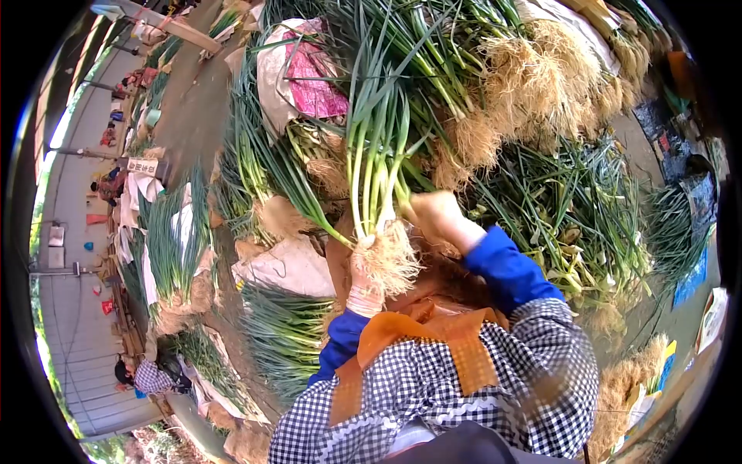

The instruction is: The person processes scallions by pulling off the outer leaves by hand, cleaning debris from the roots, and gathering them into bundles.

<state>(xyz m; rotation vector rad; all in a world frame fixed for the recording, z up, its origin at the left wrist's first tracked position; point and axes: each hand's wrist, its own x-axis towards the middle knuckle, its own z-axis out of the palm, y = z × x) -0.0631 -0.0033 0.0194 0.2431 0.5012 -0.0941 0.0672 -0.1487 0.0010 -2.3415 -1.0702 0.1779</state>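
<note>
My left hand [366, 271] is closed around the lower end of a bunch of green garlic [375, 174]. Its pale stems and long leaves point away from me, and shaggy tan roots [389, 259] hang over the hand. One stalk leans out to the left. Close to the right side of the stems is my right hand [439, 215], smeared by motion, so I cannot tell whether its fingers grip anything. Below both hands lies a brown apron [456, 290] over my lap.
Rooted bundles [541, 69] are piled at the upper right, above a heap of loose leaves [564, 224]. More leafy stalks [286, 325] lie at my left, near a white sack [286, 267]. A pink-and-white bag [309, 73] sits ahead. Another person [158, 377] is at the far left.
</note>
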